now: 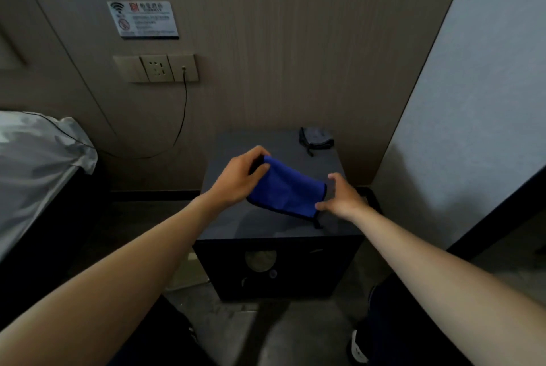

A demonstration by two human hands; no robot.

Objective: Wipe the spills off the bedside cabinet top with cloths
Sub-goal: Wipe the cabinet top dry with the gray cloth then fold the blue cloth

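I see bedside cabinet (283,227) tucked in corner: wall behind, light wall just right, bed (38,165) well apart left, open floor between. Blue cloth (288,188), dark-edged, folded, held over cabinet top. My left hand (239,181) pinches far-left corner; right hand (342,196) grips near-right edge. Cloths counted: two. Grey cloth (316,138) bunched at back-right corner of top. Spills: cannot tell.
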